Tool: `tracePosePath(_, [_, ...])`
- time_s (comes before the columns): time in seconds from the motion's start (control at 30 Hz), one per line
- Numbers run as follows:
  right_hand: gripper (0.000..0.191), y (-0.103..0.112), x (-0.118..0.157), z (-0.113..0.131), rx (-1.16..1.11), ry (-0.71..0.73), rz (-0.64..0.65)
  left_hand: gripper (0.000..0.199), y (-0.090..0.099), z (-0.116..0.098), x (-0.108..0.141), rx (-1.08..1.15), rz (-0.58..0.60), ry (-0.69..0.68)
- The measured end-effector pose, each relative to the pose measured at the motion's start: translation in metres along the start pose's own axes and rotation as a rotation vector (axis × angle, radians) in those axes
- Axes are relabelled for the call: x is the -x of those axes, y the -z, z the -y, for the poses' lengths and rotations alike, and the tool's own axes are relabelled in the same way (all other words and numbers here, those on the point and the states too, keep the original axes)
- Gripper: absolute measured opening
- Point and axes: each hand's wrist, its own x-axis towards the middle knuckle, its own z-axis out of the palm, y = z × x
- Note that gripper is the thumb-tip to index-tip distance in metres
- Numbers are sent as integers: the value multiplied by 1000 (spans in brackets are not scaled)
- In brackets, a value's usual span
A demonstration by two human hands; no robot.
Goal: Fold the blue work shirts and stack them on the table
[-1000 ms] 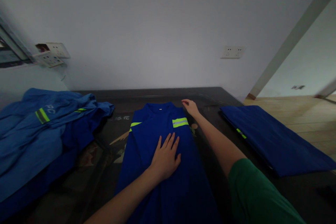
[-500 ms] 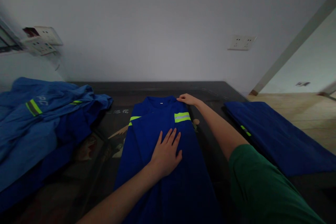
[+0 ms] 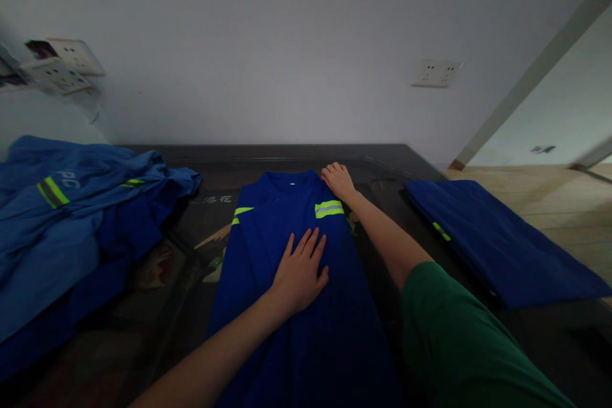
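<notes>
A dark blue work jacket (image 3: 268, 248) with yellow-green reflective strips lies on the dark table, its collar toward the wall and its sides folded in. My left hand (image 3: 300, 274) rests flat on the middle of the jacket, fingers spread. At the jacket's upper right shoulder, beside the collar, my right hand (image 3: 337, 180) has its fingers curled down against the cloth edge. What those fingertips pinch, if anything, is hidden behind the hand.
A heap of lighter and darker blue work clothes (image 3: 71, 229) lies at the left. A folded blue garment (image 3: 497, 236) sits on the table's right side. The dark table (image 3: 268, 153) meets a wall with sockets (image 3: 437, 73).
My right hand has turned at the shoulder, its fingers now curled rather than stretched toward the collar. My left hand stays on the jacket. The view has shifted slightly.
</notes>
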Motion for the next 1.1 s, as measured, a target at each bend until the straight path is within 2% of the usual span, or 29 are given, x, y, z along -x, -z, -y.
tracePosePath(0.13, [44, 2, 15, 31, -81, -144, -148, 59, 2, 0, 0, 9, 25, 6])
tracePosePath(0.2, [53, -3, 32, 47, -125, -135, -80, 59, 2, -1, 0, 13, 27, 6])
tracePosePath(0.33, [75, -15, 62, 59, -105, -203, 174, 59, -1, -1, -1, 27, 15, 2])
tracePosePath(0.47, [79, -16, 68, 56, -96, -248, 228, 55, 3, 7, -2, 52, 70, -9])
tracePosePath(0.63, [74, -12, 66, 60, -115, -273, 192, 49, 19, 31, -4, 25, 149, 6])
tracePosePath(0.7, [70, -8, 68, 62, -116, -267, 141, 50, 22, 37, -4, -3, 150, 34])
tracePosePath(0.83, [51, 10, 77, 71, -128, -128, -56, 52, 17, 34, 0, -58, 77, 59])
tracePosePath(0.93, [43, 28, 88, 82, -213, -102, -147, 58, 14, 27, 3, -66, -29, 58])
tracePosePath(1.0, [39, 38, 98, 88, -303, -97, -131, 61, 16, 25, 6, -51, -87, 65])
tracePosePath(1.1, [31, 48, 116, 90, -402, -49, -4, 56, 23, 24, 15, 22, -57, 109])
